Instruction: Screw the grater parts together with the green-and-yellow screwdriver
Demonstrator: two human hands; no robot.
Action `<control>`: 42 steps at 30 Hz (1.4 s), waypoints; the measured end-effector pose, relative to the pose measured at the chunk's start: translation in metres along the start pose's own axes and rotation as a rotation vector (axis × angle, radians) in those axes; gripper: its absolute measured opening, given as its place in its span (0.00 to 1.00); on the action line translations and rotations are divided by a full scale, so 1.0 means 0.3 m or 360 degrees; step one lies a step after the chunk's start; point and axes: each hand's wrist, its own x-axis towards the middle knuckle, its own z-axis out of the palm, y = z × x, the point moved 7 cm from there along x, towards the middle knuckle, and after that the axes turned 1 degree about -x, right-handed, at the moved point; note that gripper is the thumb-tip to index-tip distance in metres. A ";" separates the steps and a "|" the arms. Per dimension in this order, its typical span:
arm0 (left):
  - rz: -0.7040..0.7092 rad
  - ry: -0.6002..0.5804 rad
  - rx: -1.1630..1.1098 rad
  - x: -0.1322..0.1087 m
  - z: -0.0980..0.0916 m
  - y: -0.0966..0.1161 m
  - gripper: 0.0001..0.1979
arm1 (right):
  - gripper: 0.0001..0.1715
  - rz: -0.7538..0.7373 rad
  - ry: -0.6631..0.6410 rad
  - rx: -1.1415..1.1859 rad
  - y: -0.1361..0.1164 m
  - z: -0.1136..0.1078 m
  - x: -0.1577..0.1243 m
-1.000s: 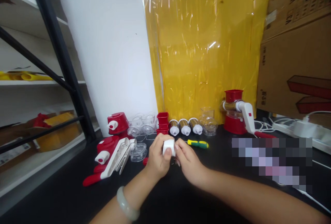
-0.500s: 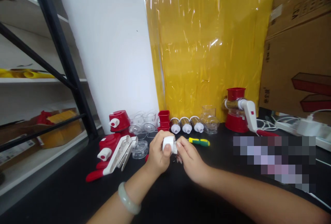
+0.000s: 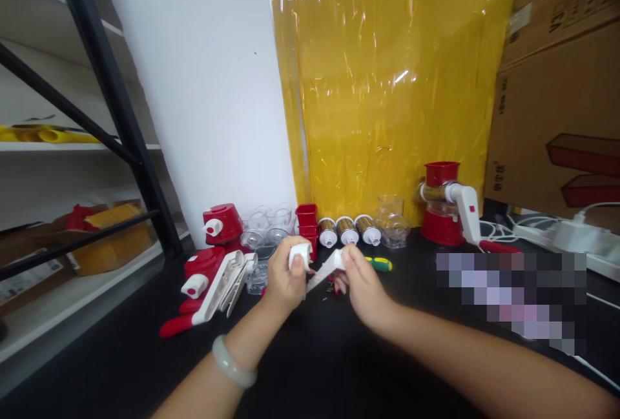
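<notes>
My left hand [image 3: 285, 286] is closed around a short white plastic cylinder [image 3: 299, 254], its thumb pressed on the side. Just to the right, my right hand [image 3: 362, 282] pinches a slim white piece [image 3: 325, 272] that slants down toward the left hand. Blur keeps its exact kind from showing. The cylinder and the slim piece appear apart at the top. Behind my right fingers lies a yellow-and-green screwdriver handle [image 3: 380, 264], partly covered. Small dark bits and something red sit on the black table [image 3: 334, 367] below the hands.
Several white-and-metal grating drums [image 3: 347, 232] stand at the back beside red hoppers [image 3: 306, 217] and clear housings [image 3: 393, 225]. Red bases [image 3: 221, 224] and white crank handles [image 3: 217, 293] lie left. An assembled rotary grater [image 3: 443, 206] stands right, near cables and a power strip [image 3: 571, 238].
My hands have moved apart, the left one slightly left, the right one slightly right. The slim white piece, mostly hidden before, now shows at length from my right fingers.
</notes>
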 end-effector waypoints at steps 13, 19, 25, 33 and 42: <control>-0.0815 0.0020 -0.0419 0.003 0.029 -0.121 0.30 | 0.32 0.0067 0.0248 0.0171 0.069 -0.112 0.099; -0.1093 -0.0113 -0.0629 -0.005 0.071 -0.122 0.32 | 0.26 0.0272 0.0211 0.0260 0.111 -0.103 0.101; -0.1229 -0.0286 -0.0687 -0.040 0.106 -0.167 0.29 | 0.24 0.0438 0.0137 0.0497 0.150 -0.085 0.097; -0.1235 -0.0596 -0.0597 -0.052 0.148 -0.146 0.29 | 0.21 0.0519 0.0075 0.0547 0.170 -0.080 0.094; -0.1331 -0.0635 -0.0688 -0.059 0.152 -0.147 0.30 | 0.10 0.0621 0.0211 0.0773 0.153 -0.086 0.089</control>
